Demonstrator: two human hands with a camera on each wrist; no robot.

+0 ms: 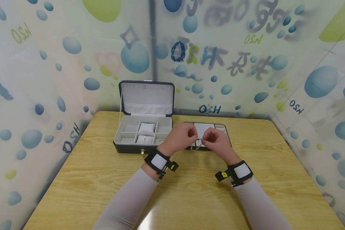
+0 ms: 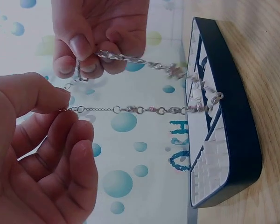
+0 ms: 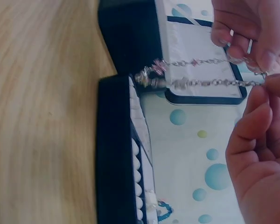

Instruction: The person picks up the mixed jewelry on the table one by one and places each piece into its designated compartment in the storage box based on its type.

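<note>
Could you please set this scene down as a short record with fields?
Held item: silver-coloured chain bracelet with pink accents, hanging in a loop
Left grip: pinches the bracelet near one end
Right grip: pinches it near the other end
Fastening: cannot tell whether closed
Jewelry box: lid raised, two white cushions inside
Jewelry tray: right of the box
Surface: wooden table
</note>
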